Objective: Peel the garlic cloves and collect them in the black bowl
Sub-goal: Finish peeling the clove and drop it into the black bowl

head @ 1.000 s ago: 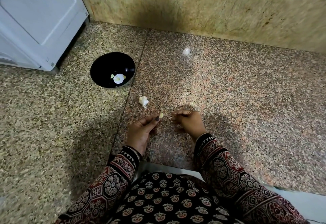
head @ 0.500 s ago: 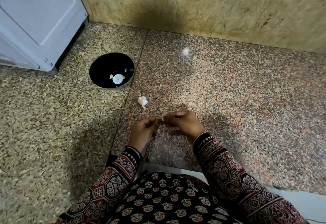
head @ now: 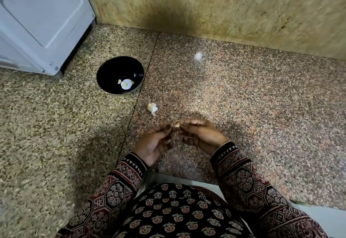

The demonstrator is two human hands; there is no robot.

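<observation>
A small pale garlic clove (head: 177,125) is pinched between the fingertips of both hands above the stone counter. My left hand (head: 153,142) holds it from the left, palm turned up. My right hand (head: 201,134) pinches it from the right, fingers curled. The black bowl (head: 104,72) stands further away to the left, with two small peeled cloves (head: 119,81) beside a bright reflection on its bottom. A white piece of garlic (head: 152,107) with papery skin lies on the counter between the bowl and my hands.
A white appliance (head: 41,22) stands at the far left, close to the bowl. A mottled stone wall (head: 224,9) runs along the back. The speckled granite counter (head: 262,106) stretches to the right. My patterned sleeves and lap fill the near edge.
My right hand has come over to the clove that my left hand held alone a second ago. Both hands now pinch it and have lifted slightly.
</observation>
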